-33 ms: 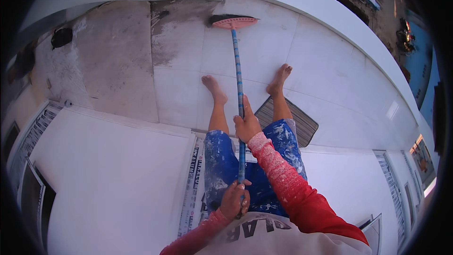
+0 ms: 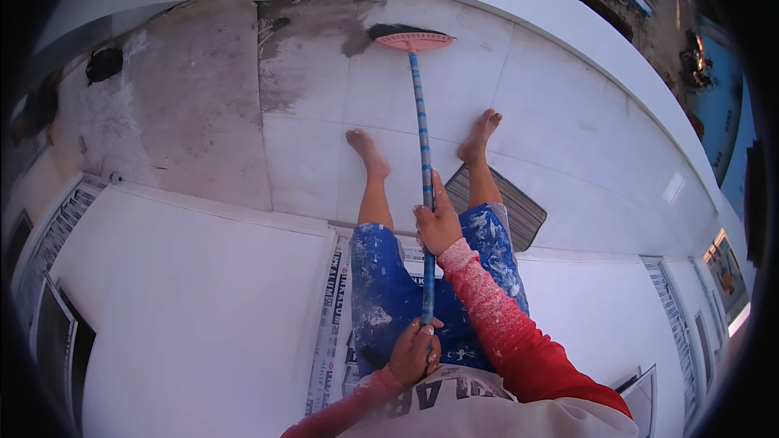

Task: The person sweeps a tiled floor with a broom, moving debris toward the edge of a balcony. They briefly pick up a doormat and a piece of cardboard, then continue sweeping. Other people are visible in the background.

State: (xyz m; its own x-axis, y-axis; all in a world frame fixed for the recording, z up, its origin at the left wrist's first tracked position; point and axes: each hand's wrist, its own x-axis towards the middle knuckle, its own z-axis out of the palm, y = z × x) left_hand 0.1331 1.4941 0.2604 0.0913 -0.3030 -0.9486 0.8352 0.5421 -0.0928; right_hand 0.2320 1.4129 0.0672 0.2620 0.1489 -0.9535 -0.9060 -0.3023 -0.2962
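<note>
A broom (image 2: 423, 126) with a blue striped handle runs away from me. Its pink head (image 2: 414, 41) with dark bristles rests on the pale tiled floor near the far wall. My left hand (image 2: 415, 352) is closed round the handle's near end, close to my waist. Farther up, my right hand (image 2: 438, 223) grips the handle, with one finger stretched along it. Just left of the bristles lies a dark patch (image 2: 355, 39) on the floor. My bare feet stand apart on either side of the handle.
A striped mat (image 2: 513, 209) lies beside my right leg. To the left, the floor (image 2: 195, 105) is brown and stained, with a dark object (image 2: 105, 65) on it. A low white wall (image 2: 584, 45) curves along the far side. Behind me are white walls and a doorway frame (image 2: 329, 320).
The broom head has slid a little to the right, showing more of the dark patch on its left. Both hands have shifted right with the handle. My feet have stayed put.
</note>
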